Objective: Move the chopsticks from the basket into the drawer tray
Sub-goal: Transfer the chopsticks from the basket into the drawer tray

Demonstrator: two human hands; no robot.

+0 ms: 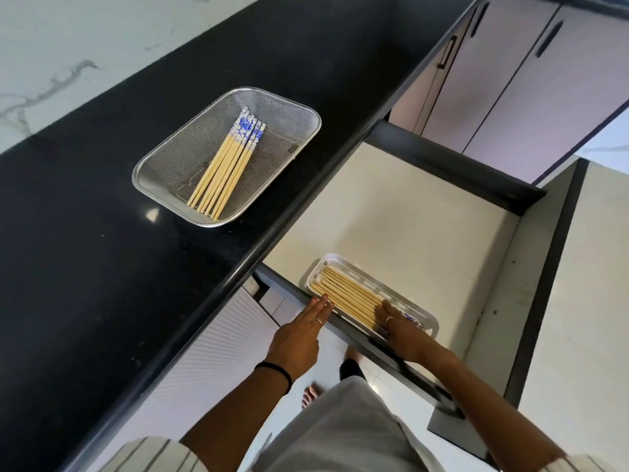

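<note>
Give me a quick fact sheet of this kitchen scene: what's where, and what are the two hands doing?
Setting: black stone countertop above an open cream-lined drawer
Basket: silver wire-mesh rectangular basket on the countertop
In basket: bundle of wooden chopsticks with blue-and-white patterned tops, lying side by side
Tray: white plastic oblong tray inside the drawer, near its front
In tray: wooden chopsticks, laid parallel
Left hand: straight fingers touching the tray's near edge
Right hand: resting on the tray chopsticks
Task status: partly done; basket bundle not yet moved
</note>
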